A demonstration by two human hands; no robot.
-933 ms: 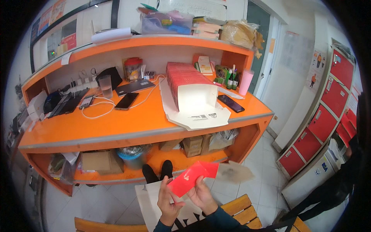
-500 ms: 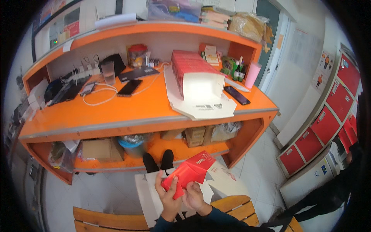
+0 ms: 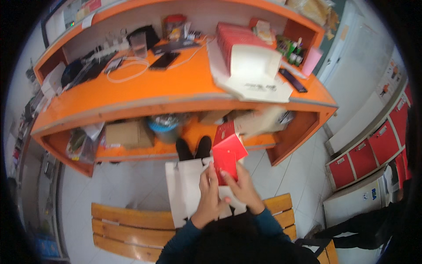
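Above my lap I hold a partly folded red and white carton [image 3: 226, 159], its red panels facing me. A cream flap sticks out from its far right side, smeared by motion. My left hand [image 3: 208, 193] is closed on the near left edge of the carton. On the near right edge my right hand [image 3: 244, 188] is closed too, thumb on the red panel. Under my hands, flat white cardboard blanks [image 3: 183, 187] lie across my lap.
An orange desk [image 3: 176, 86] stands ahead, bearing a row of red and cream cartons [image 3: 255, 64], phones, cables, a cup and a pink tumbler [image 3: 311, 61]. Its lower shelf holds a cardboard box [image 3: 128, 133] and a blue-rimmed bucket [image 3: 161, 125]. A wooden bench [image 3: 132, 220] is beneath me. Right are red lockers [image 3: 383, 136] and a person's dark-clothed legs [image 3: 351, 231].
The carton has turned more upright, its red panels now toward me and its cream flap swung farther away. Both hands have shifted along its near edges. My view has tilted down.
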